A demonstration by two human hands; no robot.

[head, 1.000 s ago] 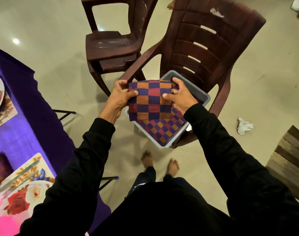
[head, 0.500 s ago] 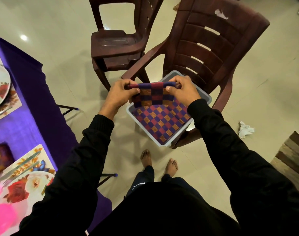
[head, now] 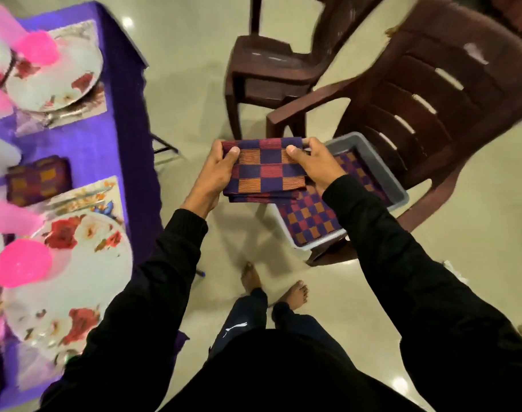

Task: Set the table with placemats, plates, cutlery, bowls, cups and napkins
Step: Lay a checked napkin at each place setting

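Note:
A folded checked napkin [head: 268, 171] in purple, red and orange is held flat between both hands, above the floor and left of the grey bin [head: 399, 191]. My left hand [head: 218, 171] grips its left edge, thumb on top. My right hand [head: 316, 165] grips its right edge the same way. More checked napkins [head: 310, 221] lie inside the bin, which sits on a brown plastic chair [head: 432, 93]. On the purple-covered table [head: 126, 135] at the left lie floral plates [head: 84, 263], placemats, pink cups [head: 22, 263] and another folded napkin [head: 36, 179].
A second brown chair [head: 271, 69] stands behind, between table and bin chair. My bare feet [head: 274, 289] stand on the pale tiled floor. The table's edge runs close to my left arm. Open floor lies between table and chairs.
The napkin has been folded smaller and lifted out left of the bin. My view has swung left, bringing much more of the set table into sight.

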